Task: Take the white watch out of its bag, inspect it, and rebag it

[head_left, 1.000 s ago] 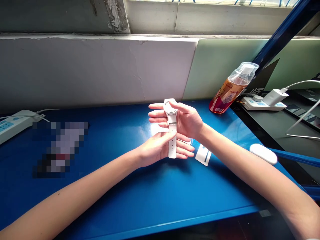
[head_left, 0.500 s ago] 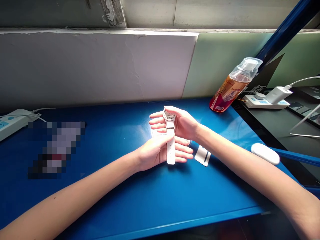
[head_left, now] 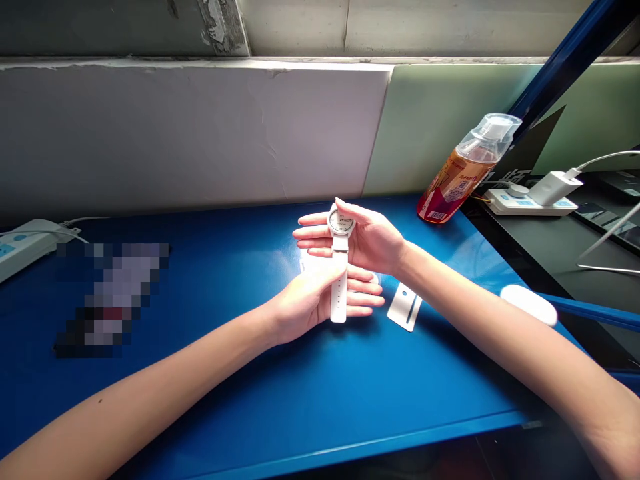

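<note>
A white wristwatch (head_left: 341, 221) with a round dial hangs lengthwise between my hands, its dial end away from me and its holed strap toward me. My left hand (head_left: 306, 297) pinches the strap under its thumb, the fingers stretched out flat behind it. My right hand (head_left: 375, 239) supports the dial end on its extended fingers, with the thumb raised by the dial's upper edge. Beneath the hands a bright white object (head_left: 309, 260) is mostly hidden. Just right of my left fingertips a white card with a slot (head_left: 401, 308) rests on the blue table (head_left: 320, 407).
A spray-topped bottle (head_left: 465, 172) of reddish liquid stands at the back right. Behind it a power strip (head_left: 530, 202) holds a charger. A white rounded case (head_left: 529, 305) lies by my right forearm. Another power strip (head_left: 30, 243) and a blurred-out object (head_left: 117, 297) are left.
My right thumb has lifted from the dial's face to its upper edge, uncovering more of the dial. The watch and both hands have shifted slightly upward in view.
</note>
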Demonstrator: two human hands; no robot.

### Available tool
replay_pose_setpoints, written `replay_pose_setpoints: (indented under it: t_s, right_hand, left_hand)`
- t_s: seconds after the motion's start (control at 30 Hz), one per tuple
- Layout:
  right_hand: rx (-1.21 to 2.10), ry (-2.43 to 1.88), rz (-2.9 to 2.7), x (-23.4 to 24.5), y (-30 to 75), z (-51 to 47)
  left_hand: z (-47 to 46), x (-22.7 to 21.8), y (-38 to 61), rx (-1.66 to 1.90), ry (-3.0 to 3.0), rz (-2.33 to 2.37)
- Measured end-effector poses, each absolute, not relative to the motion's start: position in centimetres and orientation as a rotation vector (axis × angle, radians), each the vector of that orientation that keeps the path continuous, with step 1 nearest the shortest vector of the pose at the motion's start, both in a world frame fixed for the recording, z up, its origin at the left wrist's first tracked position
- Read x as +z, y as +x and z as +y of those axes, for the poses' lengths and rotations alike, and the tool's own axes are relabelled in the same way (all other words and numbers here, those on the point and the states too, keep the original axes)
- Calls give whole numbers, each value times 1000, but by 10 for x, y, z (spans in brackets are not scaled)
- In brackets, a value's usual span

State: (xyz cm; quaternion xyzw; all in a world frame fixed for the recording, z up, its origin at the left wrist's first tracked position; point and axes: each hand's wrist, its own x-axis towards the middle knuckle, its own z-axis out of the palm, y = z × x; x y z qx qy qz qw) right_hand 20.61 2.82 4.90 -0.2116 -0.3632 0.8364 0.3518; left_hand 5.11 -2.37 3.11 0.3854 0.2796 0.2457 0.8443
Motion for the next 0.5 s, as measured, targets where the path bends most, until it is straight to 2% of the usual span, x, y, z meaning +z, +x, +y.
replay_pose_setpoints:
  t_s: [0.5]
  right_hand:
    - [2198, -484, -1132, 58, 217, 29]
  left_hand:
    - [-22, 37, 47, 422, 841, 549]
